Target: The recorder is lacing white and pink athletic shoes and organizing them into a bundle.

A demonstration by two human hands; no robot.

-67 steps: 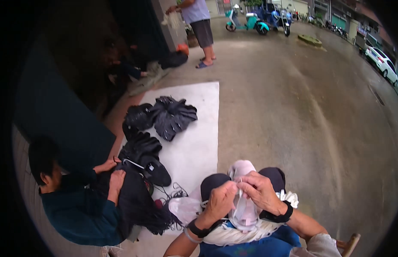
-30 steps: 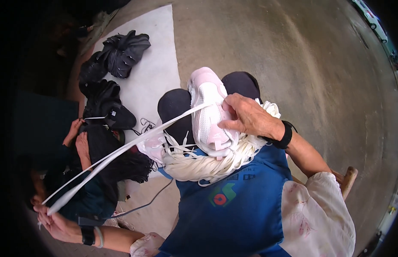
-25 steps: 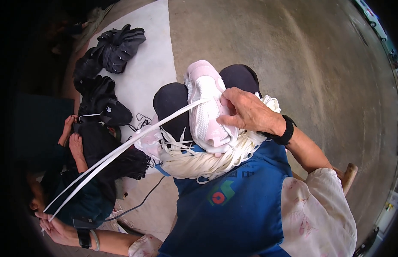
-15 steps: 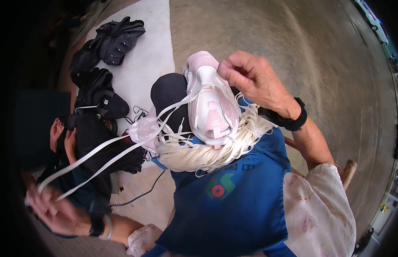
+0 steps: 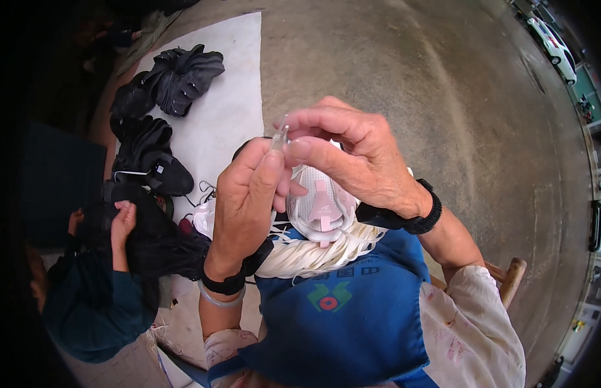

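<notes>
My left hand [image 5: 243, 197] and my right hand [image 5: 368, 152] are raised together in front of my chest. Between thumb and fingers the left pinches the pale, partly see-through ends of a white shoelace [image 5: 279, 140]. My right thumb and index finger close on these same ends. Below the hands a pink and white sneaker [image 5: 324, 202] rests on my lap, heel toward me; its front half is hidden behind my fingers. A thick bundle of cream shoelaces [image 5: 313, 258] lies across the blue apron [image 5: 339, 330], against the sneaker's heel.
Black shoe uppers [image 5: 181, 81] lie heaped on a white sheet [image 5: 239, 71] at the far left. Near them, at the left, another person's hand [image 5: 122, 220] is beside black material. A wooden chair part [image 5: 513, 278] shows at my right. Concrete floor [image 5: 456, 116] stretches ahead.
My left hand has come from the far lower left, where laces stretched out to it, up to the middle. My right hand has moved left and down to meet it over the sneaker.
</notes>
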